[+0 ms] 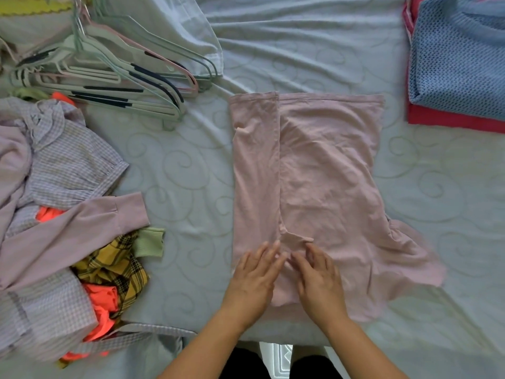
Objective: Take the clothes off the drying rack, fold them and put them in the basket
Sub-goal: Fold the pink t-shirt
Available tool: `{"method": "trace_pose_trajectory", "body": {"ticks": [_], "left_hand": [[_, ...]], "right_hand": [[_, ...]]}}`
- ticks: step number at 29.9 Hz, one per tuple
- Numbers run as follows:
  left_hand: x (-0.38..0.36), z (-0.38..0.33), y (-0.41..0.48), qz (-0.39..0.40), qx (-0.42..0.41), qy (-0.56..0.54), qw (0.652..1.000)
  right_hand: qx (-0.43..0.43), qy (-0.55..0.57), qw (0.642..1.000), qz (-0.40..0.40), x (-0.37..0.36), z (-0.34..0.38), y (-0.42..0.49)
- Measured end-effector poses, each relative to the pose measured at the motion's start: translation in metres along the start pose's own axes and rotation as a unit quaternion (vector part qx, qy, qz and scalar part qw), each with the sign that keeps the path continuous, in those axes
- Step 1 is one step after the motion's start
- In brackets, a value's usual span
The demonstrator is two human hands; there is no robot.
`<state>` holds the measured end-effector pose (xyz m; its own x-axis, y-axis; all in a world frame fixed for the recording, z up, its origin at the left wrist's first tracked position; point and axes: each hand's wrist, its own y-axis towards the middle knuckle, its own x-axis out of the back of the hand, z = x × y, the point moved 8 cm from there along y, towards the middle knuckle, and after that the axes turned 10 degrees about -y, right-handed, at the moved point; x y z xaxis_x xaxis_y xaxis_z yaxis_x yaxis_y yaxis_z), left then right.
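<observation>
a pink top (314, 170) lies flat in the middle of a pale sheet (191, 173) with a swirl pattern. its left side is folded over toward the middle, so a long straight fold runs down it. its right sleeve is spread out at the lower right.

both hands rest on the near end of the top, side by side and almost touching. the left hand (252, 274) lies flat with its fingers straight, pressing on the folded strip. the right hand (318, 274) lies just beside it, fingers nearly straight, with its fingertips on a small crease in the cloth. neither hand grips anything; both only press down.

at the far right is a neat stack of 2 folded pieces: a blue knit (459, 58) on top of a red garment (451, 119), well apart from the pink top.

at the left is a loose heap of unfolded clothes. it holds a checked lilac shirt (62, 160), a mauve long sleeve (82, 228) lying across it, a yellow plaid cloth (117, 263), an orange cloth (102, 305) and a green ribbed cuff (149, 242).

beyond the heap, at the upper left, lies a bundle of bare hangers (109, 72) in pale green and pink with dark grips. a white cloth (177, 23) lies crumpled just behind them.
</observation>
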<state>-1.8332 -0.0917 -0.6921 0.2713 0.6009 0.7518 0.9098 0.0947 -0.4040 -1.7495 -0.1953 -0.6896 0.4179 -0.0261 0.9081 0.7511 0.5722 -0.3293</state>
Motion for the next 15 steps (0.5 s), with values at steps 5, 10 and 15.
{"method": "trace_pose_trajectory", "body": {"ticks": [5,10,15], "left_hand": [[-0.009,0.021,0.011,0.088,0.025,0.059,0.994],[0.023,0.004,0.032,-0.003,0.041,0.034,0.999],[0.046,-0.037,0.097,-0.007,0.066,-0.088,0.994]], "right_hand": [[-0.057,-0.026,0.997,0.043,-0.004,-0.025,-0.004],[-0.113,0.126,0.984,-0.06,0.036,-0.084,0.003],[-0.389,0.159,0.895,-0.148,0.079,-0.209,-0.002]]}}
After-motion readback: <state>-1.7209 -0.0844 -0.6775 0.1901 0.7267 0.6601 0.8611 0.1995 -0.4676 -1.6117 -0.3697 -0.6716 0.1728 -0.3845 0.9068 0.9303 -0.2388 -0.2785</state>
